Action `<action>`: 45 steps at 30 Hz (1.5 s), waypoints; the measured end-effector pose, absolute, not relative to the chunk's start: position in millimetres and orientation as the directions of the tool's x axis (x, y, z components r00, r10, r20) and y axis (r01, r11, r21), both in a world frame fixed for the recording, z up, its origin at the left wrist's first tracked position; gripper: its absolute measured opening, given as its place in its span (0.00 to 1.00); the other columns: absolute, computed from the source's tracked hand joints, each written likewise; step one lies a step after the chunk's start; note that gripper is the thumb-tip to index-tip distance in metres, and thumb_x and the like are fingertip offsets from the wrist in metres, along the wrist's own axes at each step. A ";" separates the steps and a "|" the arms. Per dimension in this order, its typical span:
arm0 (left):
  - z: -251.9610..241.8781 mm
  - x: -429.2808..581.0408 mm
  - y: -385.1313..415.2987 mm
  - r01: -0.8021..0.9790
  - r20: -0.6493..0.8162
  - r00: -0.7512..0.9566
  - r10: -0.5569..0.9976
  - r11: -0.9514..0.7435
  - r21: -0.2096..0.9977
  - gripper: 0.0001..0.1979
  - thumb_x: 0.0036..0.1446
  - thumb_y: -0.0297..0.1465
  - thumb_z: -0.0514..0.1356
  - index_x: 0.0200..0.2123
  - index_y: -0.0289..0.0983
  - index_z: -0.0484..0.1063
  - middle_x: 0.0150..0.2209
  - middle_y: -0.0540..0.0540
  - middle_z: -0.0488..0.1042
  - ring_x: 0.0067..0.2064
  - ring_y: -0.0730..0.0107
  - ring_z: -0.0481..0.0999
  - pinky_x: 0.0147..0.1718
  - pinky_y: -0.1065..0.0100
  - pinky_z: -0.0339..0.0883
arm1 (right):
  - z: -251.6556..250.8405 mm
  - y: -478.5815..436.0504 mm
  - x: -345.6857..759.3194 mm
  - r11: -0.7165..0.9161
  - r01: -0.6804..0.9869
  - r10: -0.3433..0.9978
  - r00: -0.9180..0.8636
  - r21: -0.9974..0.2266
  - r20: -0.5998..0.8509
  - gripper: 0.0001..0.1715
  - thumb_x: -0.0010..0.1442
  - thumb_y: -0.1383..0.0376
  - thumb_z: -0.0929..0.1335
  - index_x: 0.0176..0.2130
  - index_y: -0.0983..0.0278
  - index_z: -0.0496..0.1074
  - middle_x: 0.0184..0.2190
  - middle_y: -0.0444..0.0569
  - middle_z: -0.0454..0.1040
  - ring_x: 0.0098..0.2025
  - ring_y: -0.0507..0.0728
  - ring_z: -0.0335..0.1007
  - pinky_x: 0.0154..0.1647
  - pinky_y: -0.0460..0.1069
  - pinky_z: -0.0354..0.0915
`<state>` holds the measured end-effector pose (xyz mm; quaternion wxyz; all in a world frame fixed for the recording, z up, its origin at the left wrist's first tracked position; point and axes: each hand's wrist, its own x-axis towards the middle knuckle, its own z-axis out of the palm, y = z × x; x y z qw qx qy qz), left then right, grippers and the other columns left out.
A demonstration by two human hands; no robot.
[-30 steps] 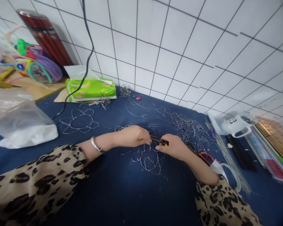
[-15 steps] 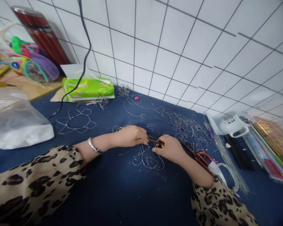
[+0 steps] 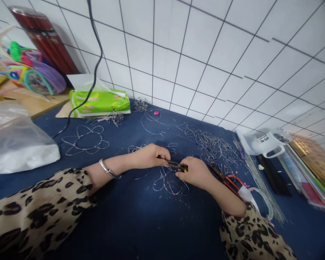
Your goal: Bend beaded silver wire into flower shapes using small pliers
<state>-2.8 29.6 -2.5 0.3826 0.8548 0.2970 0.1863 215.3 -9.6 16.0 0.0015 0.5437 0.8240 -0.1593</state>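
Observation:
My right hand (image 3: 194,172) is closed around a small pair of pliers (image 3: 173,164) with a bit of yellow on the handle. Their dark jaws point left, to the fingertips of my left hand (image 3: 151,156), which are pinched together on thin wire at the jaws' tip. Just below both hands lies a flower-shaped wire piece (image 3: 171,189) with small pink beads. Further left, a finished-looking beaded wire flower (image 3: 86,140) rests flat on the dark blue cloth (image 3: 141,224). Some wire loops (image 3: 135,148) are partly hidden behind my left hand.
A tangle of wire scraps (image 3: 216,144) spreads behind my right hand. Orange-handled scissors (image 3: 233,184) and straight wires (image 3: 260,187) lie right, near a white mug (image 3: 269,142). A green tissue pack (image 3: 100,103), plastic bag (image 3: 21,137) and red thermos (image 3: 47,39) stand left.
My left fingers have lifted slightly off the pliers' jaws, showing more of them. The pliers have turned a little flatter; my right hand stays nearly in place.

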 end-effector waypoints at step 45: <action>29.7 0.5 18.7 0.292 0.178 0.753 0.634 -0.563 0.773 0.04 0.54 0.28 0.57 0.30 0.34 0.71 0.29 0.49 0.70 0.30 0.76 0.69 0.31 0.73 0.62 | 24.1 -14.3 213.1 -0.010 0.364 0.875 -0.447 -0.931 -0.184 0.23 0.46 0.67 0.68 0.44 0.63 0.62 0.26 0.41 0.66 0.26 0.48 0.60 0.29 0.44 0.60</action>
